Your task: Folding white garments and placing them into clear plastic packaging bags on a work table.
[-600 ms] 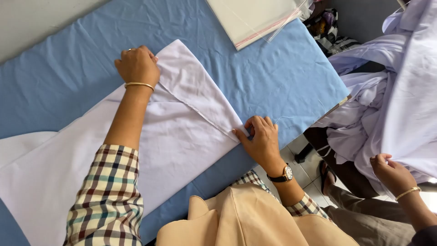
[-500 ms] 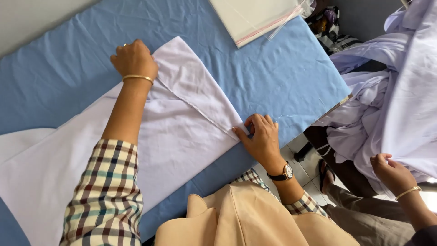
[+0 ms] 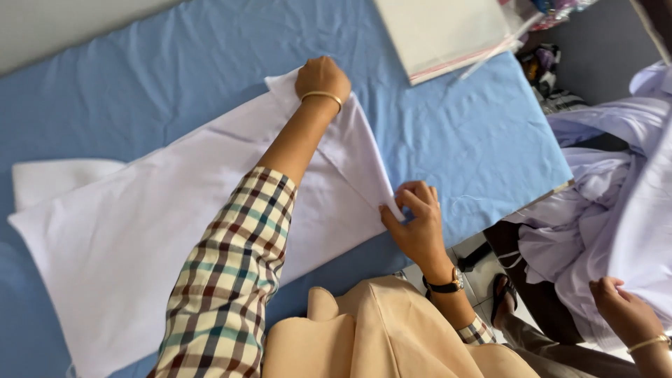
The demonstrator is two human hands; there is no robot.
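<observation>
Head view looks down on a white cloth (image 3: 140, 231) spread over a blue-covered desk (image 3: 483, 140). One end flap is already folded over at a slant. Left hand (image 3: 322, 77) is closed, pressing the far corner of that flap down. Right hand (image 3: 416, 224) pinches the near corner between fingers and thumb, at the desk's edge. By my reading the fold is begun only; most of the cloth lies flat and unfolded. Another person's hand (image 3: 619, 308) holds pale fabric (image 3: 595, 231) at the right.
</observation>
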